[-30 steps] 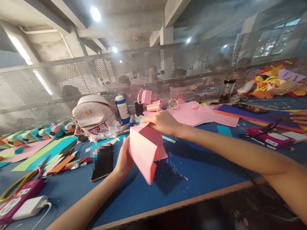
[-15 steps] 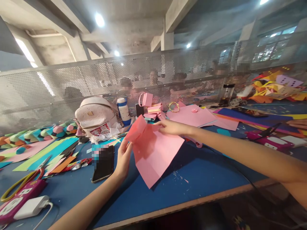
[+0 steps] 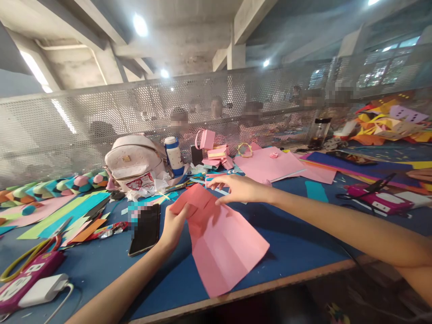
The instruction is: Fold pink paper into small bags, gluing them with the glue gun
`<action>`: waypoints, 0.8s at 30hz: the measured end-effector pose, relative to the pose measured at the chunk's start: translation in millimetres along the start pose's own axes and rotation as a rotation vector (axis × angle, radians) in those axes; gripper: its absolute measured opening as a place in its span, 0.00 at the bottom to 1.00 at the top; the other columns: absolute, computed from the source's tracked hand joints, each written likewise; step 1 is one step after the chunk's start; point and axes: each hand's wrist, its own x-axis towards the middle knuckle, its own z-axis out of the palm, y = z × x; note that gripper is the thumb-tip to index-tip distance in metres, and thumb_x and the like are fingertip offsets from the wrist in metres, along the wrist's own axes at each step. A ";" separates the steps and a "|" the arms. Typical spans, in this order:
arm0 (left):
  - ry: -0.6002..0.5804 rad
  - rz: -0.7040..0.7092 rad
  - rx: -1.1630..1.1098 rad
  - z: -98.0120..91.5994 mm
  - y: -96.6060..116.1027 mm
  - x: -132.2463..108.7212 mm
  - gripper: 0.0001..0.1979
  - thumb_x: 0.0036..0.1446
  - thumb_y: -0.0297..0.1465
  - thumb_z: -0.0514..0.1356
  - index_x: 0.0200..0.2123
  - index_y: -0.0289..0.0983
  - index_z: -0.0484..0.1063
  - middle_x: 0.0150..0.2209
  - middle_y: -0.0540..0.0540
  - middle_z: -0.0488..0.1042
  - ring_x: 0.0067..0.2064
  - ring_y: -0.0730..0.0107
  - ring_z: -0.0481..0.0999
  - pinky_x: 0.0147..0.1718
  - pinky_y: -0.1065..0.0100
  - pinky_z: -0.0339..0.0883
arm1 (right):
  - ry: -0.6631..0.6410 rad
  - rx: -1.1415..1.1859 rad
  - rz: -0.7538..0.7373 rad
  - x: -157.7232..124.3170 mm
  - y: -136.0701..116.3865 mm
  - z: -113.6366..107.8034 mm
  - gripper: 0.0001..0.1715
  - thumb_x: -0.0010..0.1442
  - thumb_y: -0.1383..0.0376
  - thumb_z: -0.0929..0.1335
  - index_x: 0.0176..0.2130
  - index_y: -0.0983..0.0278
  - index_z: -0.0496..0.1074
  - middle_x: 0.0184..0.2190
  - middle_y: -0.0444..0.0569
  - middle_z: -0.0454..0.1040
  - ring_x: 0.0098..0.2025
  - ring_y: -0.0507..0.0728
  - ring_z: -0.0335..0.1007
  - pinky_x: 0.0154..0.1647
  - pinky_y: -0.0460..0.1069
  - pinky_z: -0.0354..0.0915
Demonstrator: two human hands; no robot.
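Note:
A creased sheet of pink paper (image 3: 226, 256) slants over the front of the blue table, its upper part a deeper pink and folded over. My left hand (image 3: 175, 222) grips its upper left side, thumb on top and fingers beneath. My right hand (image 3: 238, 188) hovers at the upper right edge of the sheet, fingers apart and curved to the left. Its thumb tip is close to the paper; whether it touches I cannot tell. Left of my left hand lies a black phone (image 3: 145, 231).
A pale backpack (image 3: 135, 157) and a white-and-blue bottle (image 3: 173, 155) stand against a perforated metal screen (image 3: 145, 108). Pink sheets (image 3: 266, 164) lie behind my right hand. Scissors (image 3: 56, 238) and power strips (image 3: 378, 200) sit at the sides. Another person's hand (image 3: 420, 174) shows far right.
The pink paper has come lower and nearer to me, its bottom now at the table's front edge. My right hand's fingers have spread away from the paper. My left hand keeps its hold.

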 end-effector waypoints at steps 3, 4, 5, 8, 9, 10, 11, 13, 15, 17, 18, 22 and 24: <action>-0.026 -0.004 0.015 0.2 2.9 0.4 0.14 0.49 0.38 0.65 0.35 0.32 0.79 0.34 0.43 0.81 0.40 0.58 0.78 0.37 0.65 0.71 | -0.046 -0.020 -0.043 8.2 -8.9 4.9 0.20 0.50 0.55 0.73 0.42 0.61 0.75 0.40 0.47 0.77 0.39 0.55 0.71 0.34 0.46 0.60; -0.037 -0.006 0.023 -0.2 3.1 0.4 0.15 0.49 0.38 0.65 0.35 0.32 0.79 0.35 0.43 0.81 0.40 0.57 0.79 0.38 0.65 0.71 | -0.063 -0.048 -0.035 10.7 -12.2 6.7 0.17 0.50 0.55 0.73 0.38 0.61 0.75 0.37 0.46 0.77 0.36 0.55 0.71 0.31 0.45 0.58; -0.048 -0.008 0.032 -0.6 3.1 0.4 0.16 0.48 0.39 0.66 0.36 0.32 0.79 0.36 0.42 0.81 0.41 0.57 0.79 0.38 0.64 0.71 | -0.078 -0.079 -0.019 13.0 -15.1 8.5 0.16 0.49 0.55 0.73 0.35 0.62 0.74 0.34 0.45 0.77 0.34 0.54 0.70 0.29 0.45 0.56; -0.078 -0.021 0.049 -2.0 2.1 0.4 0.17 0.48 0.40 0.67 0.35 0.32 0.79 0.37 0.41 0.81 0.40 0.57 0.79 0.38 0.66 0.71 | -0.116 -0.122 0.052 19.7 -17.8 13.7 0.16 0.47 0.55 0.73 0.31 0.63 0.72 0.28 0.45 0.74 0.29 0.53 0.66 0.25 0.45 0.52; -0.096 -0.029 0.051 -2.3 1.8 0.6 0.17 0.49 0.41 0.66 0.35 0.32 0.79 0.37 0.41 0.81 0.40 0.57 0.79 0.38 0.66 0.71 | -0.135 -0.108 0.069 21.6 -16.2 15.3 0.15 0.47 0.56 0.73 0.30 0.64 0.72 0.27 0.45 0.73 0.28 0.52 0.65 0.25 0.45 0.51; -0.117 -0.038 0.051 -2.4 1.6 0.9 0.18 0.49 0.42 0.66 0.36 0.32 0.79 0.37 0.41 0.81 0.40 0.58 0.80 0.37 0.67 0.71 | -0.154 -0.086 0.080 23.3 -13.6 16.9 0.14 0.48 0.57 0.73 0.30 0.65 0.71 0.26 0.44 0.72 0.27 0.52 0.64 0.25 0.45 0.51; -0.142 -0.048 0.050 -2.3 1.4 1.3 0.19 0.50 0.42 0.66 0.37 0.31 0.79 0.37 0.40 0.81 0.39 0.57 0.80 0.37 0.67 0.71 | -0.171 -0.062 0.089 24.6 -10.2 18.3 0.14 0.48 0.57 0.72 0.29 0.65 0.71 0.26 0.44 0.71 0.27 0.52 0.63 0.24 0.45 0.51; -0.198 -0.063 0.040 -1.7 1.3 2.5 0.21 0.50 0.42 0.66 0.41 0.31 0.78 0.39 0.39 0.81 0.40 0.56 0.80 0.37 0.66 0.71 | -0.188 -0.029 0.104 25.6 -2.3 20.9 0.14 0.48 0.58 0.72 0.28 0.66 0.70 0.25 0.45 0.71 0.26 0.51 0.62 0.24 0.46 0.52; -0.233 -0.076 0.024 -0.9 1.1 4.0 0.23 0.48 0.41 0.68 0.43 0.32 0.76 0.41 0.39 0.81 0.43 0.55 0.79 0.39 0.65 0.72 | -0.191 -0.011 0.123 24.6 5.2 23.0 0.16 0.49 0.55 0.72 0.27 0.66 0.69 0.26 0.46 0.70 0.26 0.51 0.62 0.23 0.46 0.52; -0.241 -0.098 0.023 -0.3 0.5 5.4 0.25 0.43 0.40 0.70 0.43 0.33 0.76 0.42 0.39 0.81 0.43 0.53 0.79 0.40 0.63 0.73 | -0.203 0.014 0.138 22.1 10.3 24.8 0.19 0.49 0.53 0.72 0.26 0.66 0.69 0.27 0.46 0.71 0.26 0.52 0.62 0.23 0.46 0.53; -0.237 -0.114 0.030 -0.1 0.0 6.0 0.25 0.40 0.39 0.72 0.41 0.33 0.76 0.40 0.39 0.81 0.42 0.52 0.80 0.38 0.62 0.74 | -0.211 0.028 0.142 20.7 11.7 25.6 0.19 0.49 0.53 0.72 0.26 0.66 0.69 0.27 0.47 0.71 0.26 0.52 0.63 0.23 0.46 0.54; -0.233 -0.156 0.063 -0.2 -1.2 7.1 0.21 0.32 0.35 0.75 0.32 0.33 0.78 0.31 0.40 0.82 0.35 0.50 0.81 0.32 0.60 0.75 | -0.231 0.099 0.137 16.1 10.7 29.0 0.22 0.48 0.53 0.73 0.36 0.67 0.72 0.33 0.47 0.74 0.31 0.54 0.67 0.27 0.45 0.58; -0.229 -0.154 0.067 -0.5 -0.5 7.3 0.19 0.30 0.34 0.75 0.29 0.33 0.78 0.29 0.40 0.81 0.33 0.51 0.81 0.30 0.61 0.75 | -0.236 0.164 0.139 15.6 8.7 31.1 0.25 0.46 0.53 0.74 0.40 0.67 0.73 0.36 0.48 0.75 0.34 0.55 0.69 0.29 0.45 0.60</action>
